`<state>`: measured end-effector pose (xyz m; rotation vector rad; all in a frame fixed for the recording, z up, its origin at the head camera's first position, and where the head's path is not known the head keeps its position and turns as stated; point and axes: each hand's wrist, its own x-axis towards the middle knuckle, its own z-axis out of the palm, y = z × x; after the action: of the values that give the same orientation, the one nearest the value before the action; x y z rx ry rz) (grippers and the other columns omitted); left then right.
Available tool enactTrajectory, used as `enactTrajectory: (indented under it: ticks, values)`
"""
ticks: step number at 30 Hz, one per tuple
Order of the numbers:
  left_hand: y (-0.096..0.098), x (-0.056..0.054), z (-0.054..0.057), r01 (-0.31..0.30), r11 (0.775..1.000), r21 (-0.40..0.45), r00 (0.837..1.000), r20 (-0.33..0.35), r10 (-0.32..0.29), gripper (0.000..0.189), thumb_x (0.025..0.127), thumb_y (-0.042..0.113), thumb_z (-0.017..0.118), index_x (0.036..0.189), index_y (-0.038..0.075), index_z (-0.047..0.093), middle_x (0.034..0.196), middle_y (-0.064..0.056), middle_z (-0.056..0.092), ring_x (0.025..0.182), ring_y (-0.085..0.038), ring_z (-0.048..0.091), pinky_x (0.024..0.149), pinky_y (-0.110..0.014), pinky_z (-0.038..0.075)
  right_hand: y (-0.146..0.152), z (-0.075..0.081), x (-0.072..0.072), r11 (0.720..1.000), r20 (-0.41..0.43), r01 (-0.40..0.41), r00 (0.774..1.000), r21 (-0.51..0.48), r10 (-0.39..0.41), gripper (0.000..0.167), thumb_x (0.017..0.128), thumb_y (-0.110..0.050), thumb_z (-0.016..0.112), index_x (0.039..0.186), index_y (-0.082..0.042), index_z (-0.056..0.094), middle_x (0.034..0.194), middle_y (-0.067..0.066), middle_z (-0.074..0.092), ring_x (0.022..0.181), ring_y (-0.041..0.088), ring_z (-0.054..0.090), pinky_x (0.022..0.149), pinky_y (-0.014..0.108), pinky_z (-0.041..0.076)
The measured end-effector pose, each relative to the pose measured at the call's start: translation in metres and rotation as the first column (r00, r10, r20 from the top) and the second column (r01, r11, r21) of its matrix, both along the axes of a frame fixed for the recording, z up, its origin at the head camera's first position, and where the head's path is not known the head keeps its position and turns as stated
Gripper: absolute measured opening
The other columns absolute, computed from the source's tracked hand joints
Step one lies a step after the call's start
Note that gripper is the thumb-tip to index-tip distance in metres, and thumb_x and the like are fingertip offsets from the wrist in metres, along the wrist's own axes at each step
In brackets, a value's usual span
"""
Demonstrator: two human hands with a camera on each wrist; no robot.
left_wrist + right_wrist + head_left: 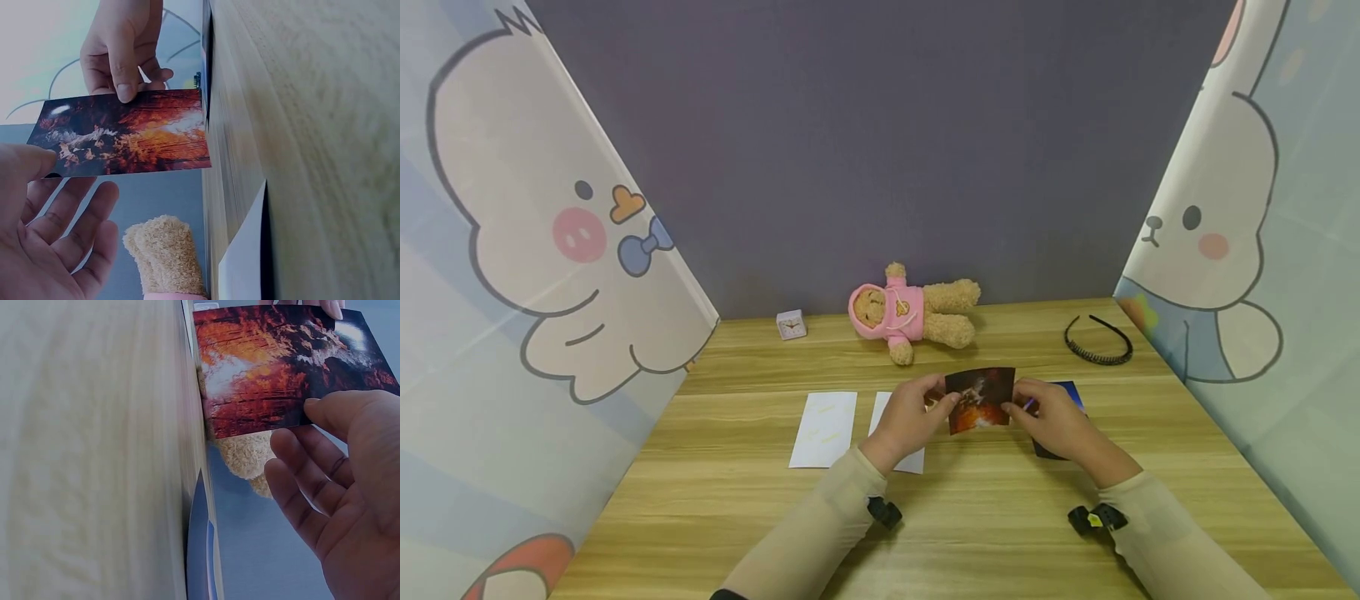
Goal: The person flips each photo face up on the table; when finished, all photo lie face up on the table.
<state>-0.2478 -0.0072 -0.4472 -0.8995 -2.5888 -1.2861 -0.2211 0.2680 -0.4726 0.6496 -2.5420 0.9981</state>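
A glossy photo print (981, 400) with a dark top and fiery orange-red lower part is held up off the table between both hands. My left hand (912, 414) pinches its left edge, thumb on the front. On the opposite edge, the right hand (1054, 419) grips it between thumb and fingers. In the right wrist view the right thumb presses on the picture (281, 369). Below the right hand lies a dark blue picture card (1071, 389), partly covered. Beside the left hand is a white card (912, 461), partly hidden by that hand.
Another white card (823, 429) with faint yellow marks lies farther left. At the back are a small square clock (792, 325), a teddy bear (910, 313) in a pink hoodie lying on its back, and a black headband (1099, 358). Panels with cartoon animals flank the wooden table (977, 533).
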Motion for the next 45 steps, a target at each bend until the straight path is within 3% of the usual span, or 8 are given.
enactTrajectory:
  ticks: [9, 15, 19, 28, 35, 45]
  values:
    - [-0.004, 0.003, 0.001, 0.016, 0.999, 0.044, 0.996, 0.085, -0.02, 0.018, 0.105, 0.035, 0.066, 0.117, 0.022, 0.071, 0.104, 0.011, 0.07, 0.09, -0.009, 0.067, 0.081, -0.028, 0.056, -0.002, 0.001, 0.001, 0.997, 0.033, 0.049, 0.998, -0.067, -0.047, 0.012, 0.098, -0.013, 0.077, 0.094, -0.02, 0.068, 0.085, -0.012, 0.066, 0.071, 0.009, 0.064, 0.063, 0.03, 0.055]
    - [-0.012, 0.008, 0.001, 0.019, 0.997, 0.077, 0.99, 0.139, -0.029, 0.014, 0.104, 0.029, 0.069, 0.116, 0.021, 0.071, 0.105, 0.009, 0.071, 0.089, -0.012, 0.068, 0.08, -0.03, 0.056, -0.003, 0.004, 0.004, 0.991, 0.085, 0.054, 0.995, -0.121, -0.044, 0.008, 0.099, -0.018, 0.076, 0.098, -0.021, 0.069, 0.085, -0.006, 0.07, 0.067, 0.012, 0.063, 0.056, 0.03, 0.051]
    - [-0.017, 0.011, -0.002, 0.025, 0.996, 0.088, 0.985, 0.167, -0.039, 0.015, 0.104, 0.03, 0.07, 0.116, 0.021, 0.07, 0.105, 0.008, 0.071, 0.089, -0.011, 0.068, 0.081, -0.03, 0.057, -0.005, 0.006, 0.006, 0.986, 0.123, 0.041, 0.992, -0.164, -0.021, 0.006, 0.099, -0.018, 0.076, 0.102, -0.018, 0.07, 0.085, -0.003, 0.071, 0.066, 0.022, 0.066, 0.053, 0.031, 0.05]
    - [-0.023, 0.016, -0.009, 0.06, 0.991, 0.122, 0.97, 0.227, -0.086, 0.025, 0.103, 0.027, 0.071, 0.123, 0.013, 0.067, 0.102, 0.005, 0.073, 0.084, -0.011, 0.067, 0.077, -0.032, 0.056, -0.009, 0.006, 0.008, 0.96, 0.208, 0.042, 0.978, -0.276, 0.017, 0.023, 0.099, -0.02, 0.076, 0.119, -0.008, 0.071, 0.089, 0.0, 0.071, 0.074, 0.032, 0.07, 0.058, 0.033, 0.056]
    - [-0.023, 0.018, -0.014, 0.062, 0.993, 0.097, 0.967, 0.242, -0.084, 0.024, 0.1, 0.027, 0.074, 0.118, 0.013, 0.067, 0.093, 0.01, 0.073, 0.078, -0.009, 0.063, 0.074, -0.029, 0.052, -0.012, 0.009, 0.011, 0.943, 0.23, 0.037, 0.972, -0.332, 0.043, 0.024, 0.099, -0.017, 0.076, 0.12, -0.006, 0.071, 0.088, 0.004, 0.07, 0.074, 0.031, 0.07, 0.06, 0.038, 0.058]
    - [-0.021, 0.02, -0.017, 0.063, 0.992, 0.106, 0.961, 0.261, -0.089, 0.017, 0.1, 0.023, 0.075, 0.112, 0.013, 0.067, 0.091, 0.008, 0.074, 0.077, -0.009, 0.062, 0.074, -0.03, 0.052, -0.011, 0.01, 0.01, 0.932, 0.223, 0.025, 0.973, -0.361, 0.06, 0.023, 0.1, -0.015, 0.074, 0.12, -0.004, 0.071, 0.09, 0.007, 0.07, 0.075, 0.036, 0.071, 0.061, 0.044, 0.059]
